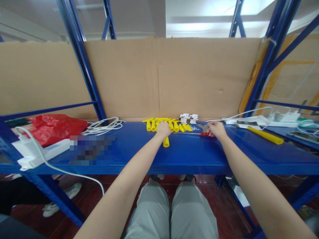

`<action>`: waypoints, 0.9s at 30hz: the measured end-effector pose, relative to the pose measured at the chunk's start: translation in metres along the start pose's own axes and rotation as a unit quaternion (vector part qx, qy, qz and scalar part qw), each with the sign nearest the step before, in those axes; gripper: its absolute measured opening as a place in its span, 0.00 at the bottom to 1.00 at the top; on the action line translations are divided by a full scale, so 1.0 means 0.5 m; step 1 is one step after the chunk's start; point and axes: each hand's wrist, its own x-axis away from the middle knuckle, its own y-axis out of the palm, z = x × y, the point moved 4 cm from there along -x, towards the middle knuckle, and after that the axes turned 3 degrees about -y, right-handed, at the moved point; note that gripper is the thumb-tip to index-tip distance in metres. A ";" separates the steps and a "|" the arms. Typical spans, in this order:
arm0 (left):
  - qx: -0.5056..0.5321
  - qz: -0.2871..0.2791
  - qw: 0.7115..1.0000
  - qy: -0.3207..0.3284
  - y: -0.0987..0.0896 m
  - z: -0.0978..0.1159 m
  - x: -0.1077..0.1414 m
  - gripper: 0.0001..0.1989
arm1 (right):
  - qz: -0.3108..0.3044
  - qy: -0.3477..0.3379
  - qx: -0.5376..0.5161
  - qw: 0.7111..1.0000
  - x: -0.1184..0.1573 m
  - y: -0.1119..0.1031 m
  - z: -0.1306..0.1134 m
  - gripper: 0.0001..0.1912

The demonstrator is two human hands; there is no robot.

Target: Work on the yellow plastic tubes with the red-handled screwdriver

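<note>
My left hand [163, 129] is closed at a yellow T-shaped tube [166, 142], whose round open end points toward me; the fingertips are partly hidden. On both sides of it lies a row of similar yellow tubes [149, 126]. My right hand [216, 128] has its fingers pinched together beside small grey flat pieces [205, 127]; what they hold is too small to make out. Just under those fingers lies a screwdriver with a red handle [204, 134], its thin shaft pointing left. Yellow flat pieces [185, 127] and tiny whitish bits [195, 128] lie between my hands.
White-and-dark blocks [188, 118] are stacked near the cardboard back wall [209, 76]. A yellow rod [266, 135] lies to the right. A red bag [58, 127], coiled white cable [107, 125] and power strip [54, 149] are on the left. Blue posts [84, 63] frame the shelf.
</note>
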 end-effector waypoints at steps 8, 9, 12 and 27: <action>0.013 0.025 0.999 -0.014 -0.019 -0.018 0.004 0.19 | -0.001 -0.014 0.014 1.000 0.006 0.000 -0.009 0.08; 0.018 0.037 0.999 -0.016 -0.025 -0.027 0.003 0.18 | 0.001 -0.015 0.009 1.000 0.006 0.000 -0.009 0.08; 0.042 0.087 0.995 -0.010 -0.041 -0.065 -0.001 0.19 | 0.014 -0.011 -0.021 1.000 -0.001 0.001 -0.006 0.06; 0.178 0.183 0.964 0.080 -0.013 -0.110 0.005 0.20 | -0.013 -0.054 0.252 0.966 -0.161 0.092 -0.048 0.05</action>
